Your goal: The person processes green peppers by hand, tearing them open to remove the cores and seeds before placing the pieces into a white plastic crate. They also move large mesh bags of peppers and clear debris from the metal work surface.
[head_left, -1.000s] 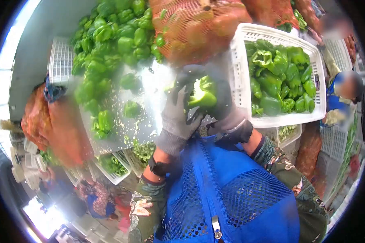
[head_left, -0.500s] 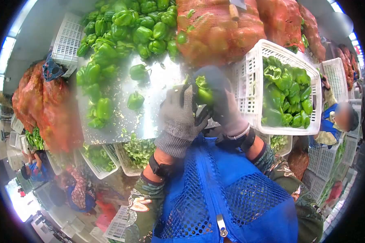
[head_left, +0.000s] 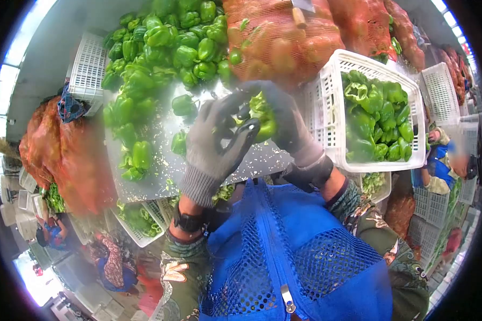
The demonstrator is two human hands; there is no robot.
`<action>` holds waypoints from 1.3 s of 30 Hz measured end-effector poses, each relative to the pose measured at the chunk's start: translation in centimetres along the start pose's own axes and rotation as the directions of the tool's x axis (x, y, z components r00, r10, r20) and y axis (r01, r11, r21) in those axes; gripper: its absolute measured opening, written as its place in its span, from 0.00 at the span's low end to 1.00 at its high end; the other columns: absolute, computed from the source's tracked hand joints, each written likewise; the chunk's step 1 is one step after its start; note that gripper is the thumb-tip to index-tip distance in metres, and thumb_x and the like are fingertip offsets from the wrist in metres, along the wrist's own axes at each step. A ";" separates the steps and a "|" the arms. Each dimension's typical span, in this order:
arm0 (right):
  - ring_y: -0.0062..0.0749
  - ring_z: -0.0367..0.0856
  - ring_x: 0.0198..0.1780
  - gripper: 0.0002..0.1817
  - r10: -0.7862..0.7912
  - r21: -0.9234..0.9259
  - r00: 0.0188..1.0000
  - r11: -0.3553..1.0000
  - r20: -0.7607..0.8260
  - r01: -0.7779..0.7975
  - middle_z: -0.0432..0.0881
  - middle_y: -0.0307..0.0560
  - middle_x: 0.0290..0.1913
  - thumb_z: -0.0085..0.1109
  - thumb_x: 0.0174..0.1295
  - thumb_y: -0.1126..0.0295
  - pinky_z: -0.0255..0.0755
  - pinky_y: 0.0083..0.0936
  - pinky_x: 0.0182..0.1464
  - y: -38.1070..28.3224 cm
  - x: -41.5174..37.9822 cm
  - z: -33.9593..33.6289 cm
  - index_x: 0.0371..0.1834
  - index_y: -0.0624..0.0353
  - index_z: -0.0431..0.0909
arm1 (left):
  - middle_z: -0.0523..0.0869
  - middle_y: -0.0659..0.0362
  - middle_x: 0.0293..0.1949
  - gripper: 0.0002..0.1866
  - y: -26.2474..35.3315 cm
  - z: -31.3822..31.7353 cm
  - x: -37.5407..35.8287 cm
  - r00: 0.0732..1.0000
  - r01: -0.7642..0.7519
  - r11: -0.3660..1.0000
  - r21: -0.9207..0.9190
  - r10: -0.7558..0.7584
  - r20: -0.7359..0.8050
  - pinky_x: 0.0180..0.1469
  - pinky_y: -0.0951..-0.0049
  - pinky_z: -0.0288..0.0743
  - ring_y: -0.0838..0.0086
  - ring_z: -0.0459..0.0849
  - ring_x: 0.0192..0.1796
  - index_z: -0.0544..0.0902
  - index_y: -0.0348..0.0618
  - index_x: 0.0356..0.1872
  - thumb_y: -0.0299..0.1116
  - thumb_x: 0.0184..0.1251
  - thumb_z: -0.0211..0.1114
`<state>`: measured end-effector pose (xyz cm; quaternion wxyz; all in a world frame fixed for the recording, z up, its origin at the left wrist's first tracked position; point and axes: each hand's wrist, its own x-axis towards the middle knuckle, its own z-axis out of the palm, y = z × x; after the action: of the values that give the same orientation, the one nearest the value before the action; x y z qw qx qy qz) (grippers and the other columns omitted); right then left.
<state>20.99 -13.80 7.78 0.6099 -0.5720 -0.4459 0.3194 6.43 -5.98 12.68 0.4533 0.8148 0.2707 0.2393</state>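
Note:
A green bell pepper point(head_left: 268, 127) with a ragged, pale cut-open top is held over the front of the metal table. Gripping it from the right side is my right hand point(head_left: 284, 115), in a dark grey glove, its fingers wrapped behind the pepper. My left hand point(head_left: 211, 139), in a grey knit glove with dark fingertips, curves just left of it. Its thumb and fingers are spread, with a gap between them, and the thumb tip is right at the pepper's edge. Two loose bell peppers, one farther back point(head_left: 183, 105) and one nearer point(head_left: 179, 143), lie beyond my left hand.
Green peppers point(head_left: 185, 56) are heaped on the metal table point(head_left: 198, 179) at the back left. A white crate point(head_left: 332, 115) of peppers stands at right. Red mesh sacks point(head_left: 284, 48) sit behind. Below the table edge is a crate of green scraps point(head_left: 139, 219). People work on both sides.
My left hand has drawn left and opened away from the pepper. The pepper, still in my right hand, has tilted so more of its ragged top shows. The view has shifted slightly.

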 end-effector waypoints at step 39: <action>0.32 0.76 0.55 0.32 -0.016 0.874 0.874 -0.018 0.486 -0.486 0.78 0.47 0.52 0.32 0.74 0.46 0.70 0.30 0.61 3.8 -2.3 -1.3 0.65 0.63 0.65 | 0.76 0.50 0.45 0.28 1.0 3.9 -1.3 0.994 -0.062 0.892 0.448 0.016 0.106 0.43 0.58 0.77 0.54 0.81 0.44 0.75 0.43 0.53 0.38 0.49 0.71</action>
<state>21.73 -15.86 3.70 0.6723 0.0154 -0.0920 0.7344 8.18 -9.71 11.54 0.2602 0.9139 0.2794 0.1381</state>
